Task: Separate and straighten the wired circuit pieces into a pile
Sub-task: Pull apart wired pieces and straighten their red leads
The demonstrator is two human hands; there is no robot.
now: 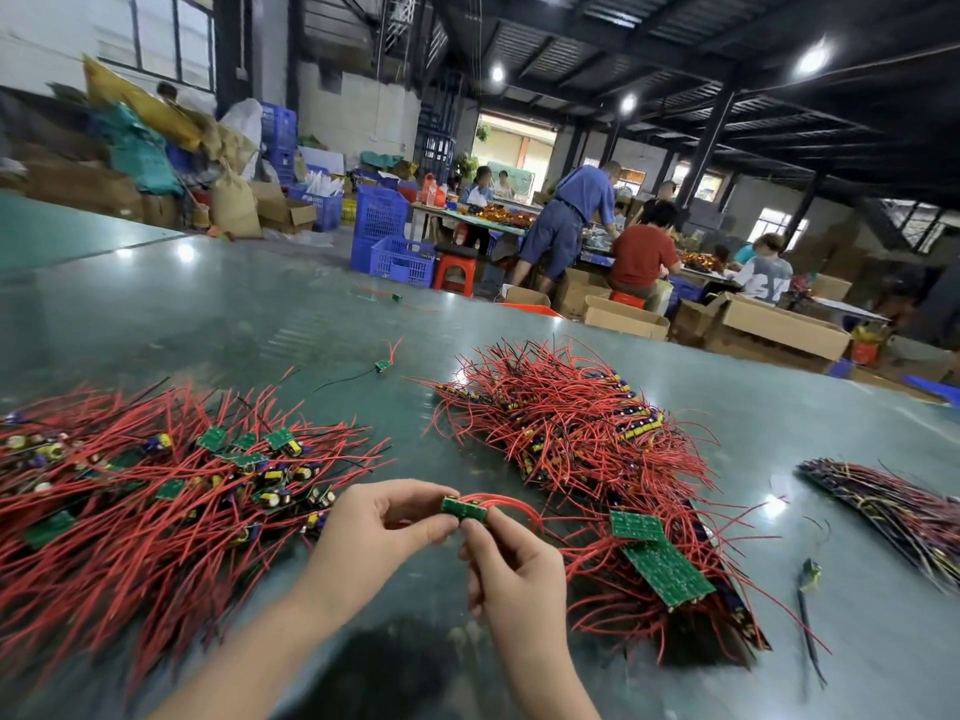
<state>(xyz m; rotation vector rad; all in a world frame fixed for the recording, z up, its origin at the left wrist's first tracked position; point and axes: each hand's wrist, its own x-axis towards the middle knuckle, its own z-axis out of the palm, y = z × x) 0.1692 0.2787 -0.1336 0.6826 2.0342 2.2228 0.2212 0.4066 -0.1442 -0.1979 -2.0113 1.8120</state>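
I observed both hands pinching one small green circuit piece [464, 508] above the tabletop [260, 304]: left hand [384, 532] at its left end, right hand [511, 574] beneath. Its red wires trailed right toward the straightened pile [571, 439]; the tangled heap [156, 485] lay left.

The counter [291, 314] is a broad, glossy grey-green surface reflecting the ceiling lamps. At its left lies a loose tangle of wired circuit pieces [156, 491], red leads crossing in all directions among small green boards. Right of centre lies a second heap [566, 433] with leads fanned outward; below it, a row of stacked green boards [667, 569] rests edge to edge. A darker bundle [893, 506] lies near the right edge. Single stray pieces lie apart: one [383, 365] between the heaps, one [396, 297] farther back, one [809, 574] with black leads at lower right.
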